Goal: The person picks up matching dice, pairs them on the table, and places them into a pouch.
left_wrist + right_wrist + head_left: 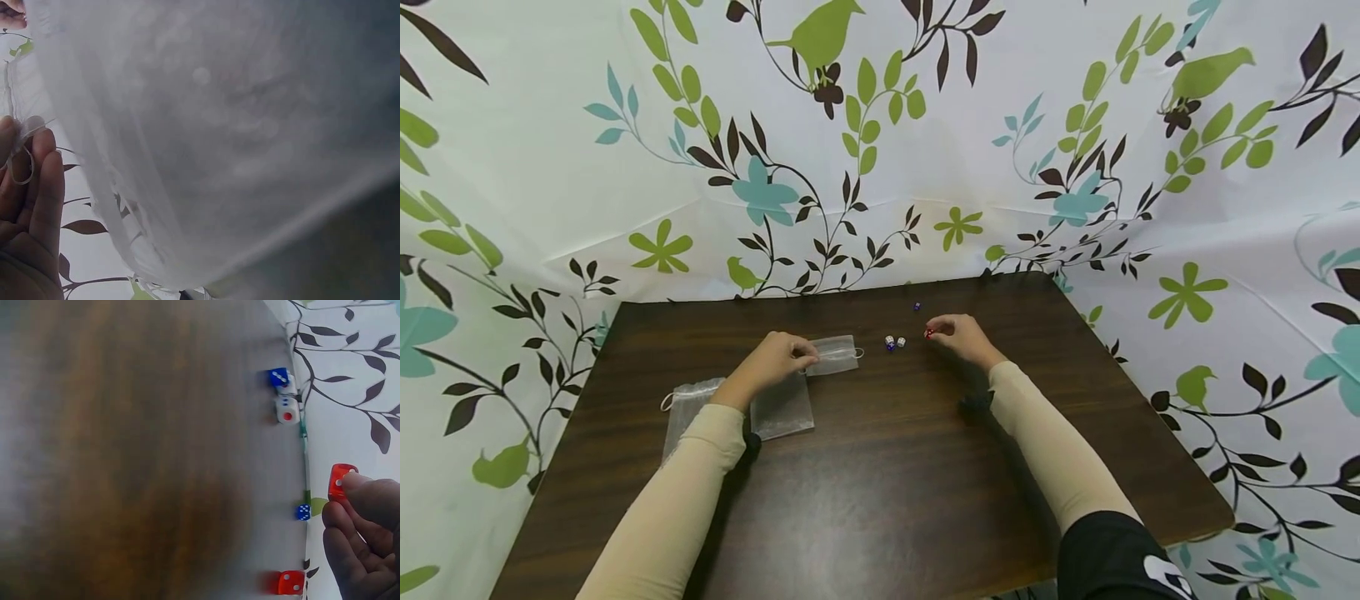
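My left hand [778,354] is over the sheer drawstring bags on the left half of the table. In the left wrist view, its thumb and fingers pinch a thin looped drawstring [25,165]. Right of that hand lies a small sheer pouch [835,356] with a white loop; a larger sheer bag [784,408] is below it. My right hand [962,337] pinches a red die [340,481] between thumb and fingertips, raised off the table. Another red die [290,582] lies on the table, along with a lone blue die [303,512].
Two white dice [901,342] and a blue die [279,377] sit close together between my hands. Another sheer bag [688,408] lies at the left, partly under my forearm. A patterned cloth [700,217] hangs behind the dark wooden table [865,500].
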Available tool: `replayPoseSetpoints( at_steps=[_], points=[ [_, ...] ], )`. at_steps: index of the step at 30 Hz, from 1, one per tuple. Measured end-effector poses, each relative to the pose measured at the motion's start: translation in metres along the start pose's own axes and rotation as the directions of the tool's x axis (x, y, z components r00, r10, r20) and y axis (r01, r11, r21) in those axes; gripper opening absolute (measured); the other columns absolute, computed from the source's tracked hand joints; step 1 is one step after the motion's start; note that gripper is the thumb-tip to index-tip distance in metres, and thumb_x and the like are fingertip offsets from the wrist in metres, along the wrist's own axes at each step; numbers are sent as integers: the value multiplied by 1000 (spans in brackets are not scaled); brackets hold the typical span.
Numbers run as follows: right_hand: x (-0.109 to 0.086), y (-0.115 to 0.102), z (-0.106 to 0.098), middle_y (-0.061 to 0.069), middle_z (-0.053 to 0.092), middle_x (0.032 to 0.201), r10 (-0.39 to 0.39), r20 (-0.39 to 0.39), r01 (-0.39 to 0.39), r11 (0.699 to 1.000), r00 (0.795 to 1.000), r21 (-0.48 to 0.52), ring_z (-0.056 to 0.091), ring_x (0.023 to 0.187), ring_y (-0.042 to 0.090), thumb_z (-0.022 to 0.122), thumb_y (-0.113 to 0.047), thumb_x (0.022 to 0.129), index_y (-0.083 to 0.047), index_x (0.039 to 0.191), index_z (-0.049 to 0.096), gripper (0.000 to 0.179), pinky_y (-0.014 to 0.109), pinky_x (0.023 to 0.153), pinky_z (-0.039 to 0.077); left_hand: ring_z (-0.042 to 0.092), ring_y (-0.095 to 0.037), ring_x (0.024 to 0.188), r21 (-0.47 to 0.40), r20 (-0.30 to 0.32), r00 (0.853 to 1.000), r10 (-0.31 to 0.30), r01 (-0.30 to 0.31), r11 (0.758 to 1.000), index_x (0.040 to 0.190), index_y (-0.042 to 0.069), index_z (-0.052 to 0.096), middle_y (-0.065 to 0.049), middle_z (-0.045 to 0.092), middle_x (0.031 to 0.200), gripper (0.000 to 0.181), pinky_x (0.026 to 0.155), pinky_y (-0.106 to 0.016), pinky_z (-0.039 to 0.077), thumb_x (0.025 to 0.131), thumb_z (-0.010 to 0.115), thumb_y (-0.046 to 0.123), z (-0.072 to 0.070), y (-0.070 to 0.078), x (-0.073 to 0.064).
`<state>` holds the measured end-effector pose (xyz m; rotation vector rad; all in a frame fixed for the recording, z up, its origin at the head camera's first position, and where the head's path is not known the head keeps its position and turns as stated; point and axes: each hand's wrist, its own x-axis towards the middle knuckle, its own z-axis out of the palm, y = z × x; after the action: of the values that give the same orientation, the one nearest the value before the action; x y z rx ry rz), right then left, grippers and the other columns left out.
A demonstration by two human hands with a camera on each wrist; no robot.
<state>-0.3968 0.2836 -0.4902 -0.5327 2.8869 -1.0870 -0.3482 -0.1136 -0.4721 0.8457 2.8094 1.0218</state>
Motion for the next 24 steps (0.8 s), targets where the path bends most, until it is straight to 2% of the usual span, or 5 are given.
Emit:
replayPoseSetpoints(
  at_steps=[11, 18, 24],
  points=[
    [-21, 2, 10, 8, 73, 107, -11, 106, 10, 1000, 994, 8, 68, 98, 22, 72, -9, 95, -3, 115, 74, 21, 42, 90, 54, 60, -11, 69, -1, 4, 1000, 17, -17, 1000, 98, 7, 80, -2, 76, 89, 10, 65, -33, 50, 94, 74, 14, -1, 3, -2],
    [-33, -3, 15, 8, 74, 110, -52, 134, 58, 997, 990, -42, 68, 98, 21, 73, -7, 95, -4, 114, 74, 20, 42, 89, 54, 62, -11, 71, 1, 8, 1000, 24, -25, 1000, 99, 7, 80, -3, 76, 89, 10, 66, -34, 50, 94, 74, 14, -2, 4, -1],
    [-35, -3, 17, 10, 73, 112, -92, 155, 104, 992, 984, -72, 69, 99, 21, 74, -5, 93, -3, 115, 73, 21, 40, 89, 55, 61, -11, 70, 6, 4, 1000, 23, -23, 1000, 98, 6, 80, -3, 76, 88, 10, 64, -33, 50, 94, 74, 13, -1, 4, -1]
  ],
)
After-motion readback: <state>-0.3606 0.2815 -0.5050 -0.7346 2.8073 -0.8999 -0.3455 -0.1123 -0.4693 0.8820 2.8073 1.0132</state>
